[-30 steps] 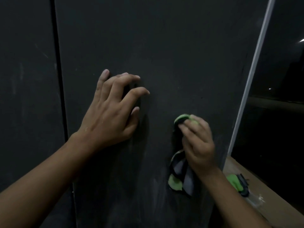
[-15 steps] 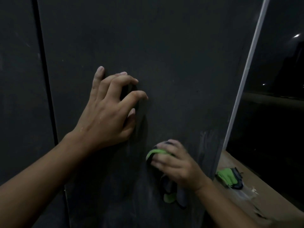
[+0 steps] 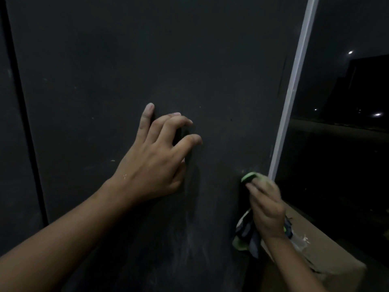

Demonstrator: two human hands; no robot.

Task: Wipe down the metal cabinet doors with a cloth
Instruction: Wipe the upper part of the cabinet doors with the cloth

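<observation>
Rightward, cloth (image 3: 249,177) clutched in right hand (image 3: 267,209) beside white strip (image 3: 294,85); left hand (image 3: 155,163) empty on door (image 3: 126,60) — ledge (image 3: 328,247) below.

A tan ledge (image 3: 332,249) runs along the lower right. On it lie a pale crumpled scrap (image 3: 302,242) and a dark-and-green fabric item (image 3: 288,228), both partly hidden.

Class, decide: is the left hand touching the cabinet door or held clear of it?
Touching. The head view shows the left hand braced on the cabinet door, fingertips and palm heel against it, no gap.
</observation>
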